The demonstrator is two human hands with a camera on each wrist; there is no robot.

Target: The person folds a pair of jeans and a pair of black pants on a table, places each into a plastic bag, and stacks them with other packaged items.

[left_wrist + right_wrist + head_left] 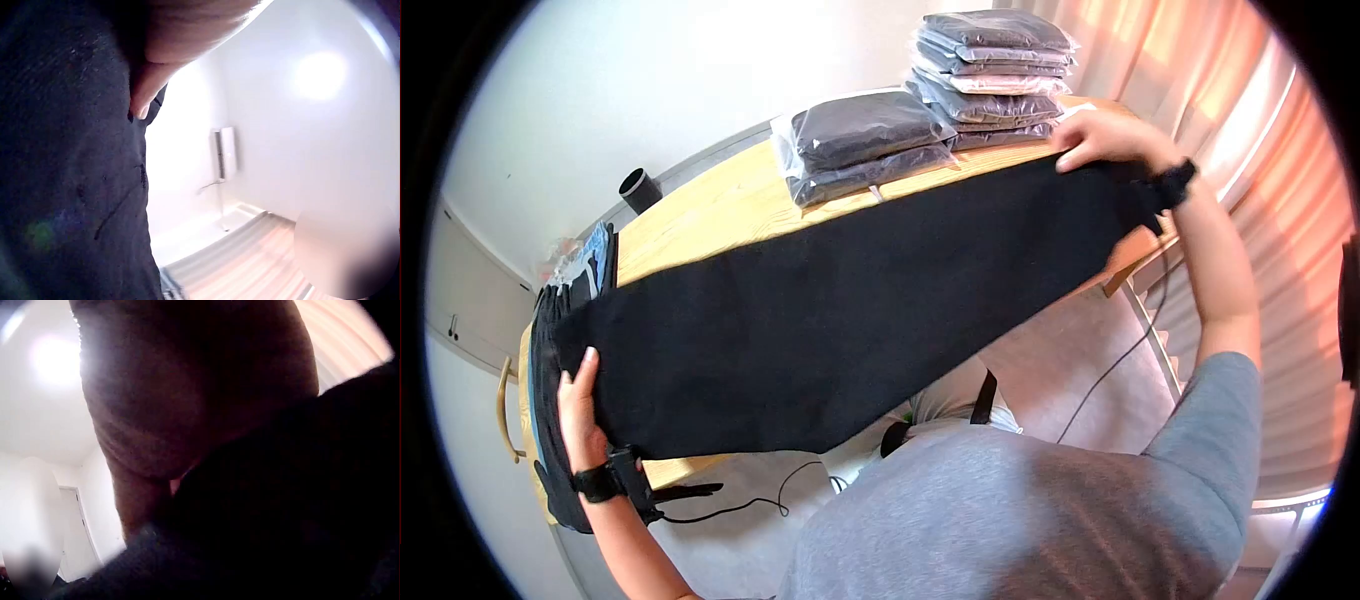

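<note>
A long black cloth [800, 320], like folded trousers, stretches across the front of the table between both hands. At its left end the left hand [580, 415] grips the edge, thumb on top and the other fingers mostly hidden. The right hand [1110, 140] holds the far right end, fingers curled at the cloth's upper edge. In the left wrist view, dark fabric [69, 162] fills the left side, with the left hand [181, 44] pressed against it. Dark and close in the right wrist view, the right hand [194, 394] meets the black cloth [281, 506].
On the wooden table [690, 235] lie two bagged dark garments [865, 130], beside a taller stack of bagged garments [990, 90]. More dark clothes [600, 265] are at the left end. A black bin [638, 190] stands behind. Cables [1115, 360] hang near the table and floor.
</note>
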